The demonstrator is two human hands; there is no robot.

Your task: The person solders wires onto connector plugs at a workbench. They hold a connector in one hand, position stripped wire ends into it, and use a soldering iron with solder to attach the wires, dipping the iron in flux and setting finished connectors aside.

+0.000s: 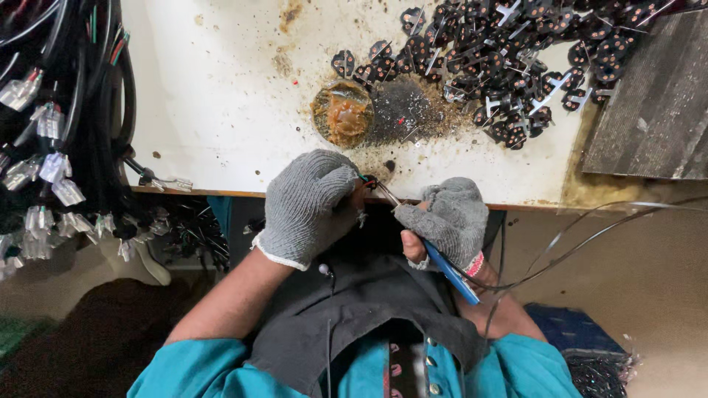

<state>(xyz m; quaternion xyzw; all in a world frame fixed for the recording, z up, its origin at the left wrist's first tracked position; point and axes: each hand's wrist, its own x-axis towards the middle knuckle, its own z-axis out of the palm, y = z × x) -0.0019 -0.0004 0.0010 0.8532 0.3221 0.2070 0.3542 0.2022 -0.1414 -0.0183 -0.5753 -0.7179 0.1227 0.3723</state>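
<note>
My left hand wears a grey knit glove and is closed around a small dark part with coloured wire ends, held at the edge of the white table. A grey glove also covers my right hand, which grips a blue-handled soldering iron. Its metal tip reaches left to the part in my left hand. A thin solder wire curves in from the right toward my right hand.
A round tin of brown flux sits on the stained table next to a burnt patch. A heap of small black round parts fills the far right. Bundles of black cables with clear connectors hang at the left. A dark board lies at right.
</note>
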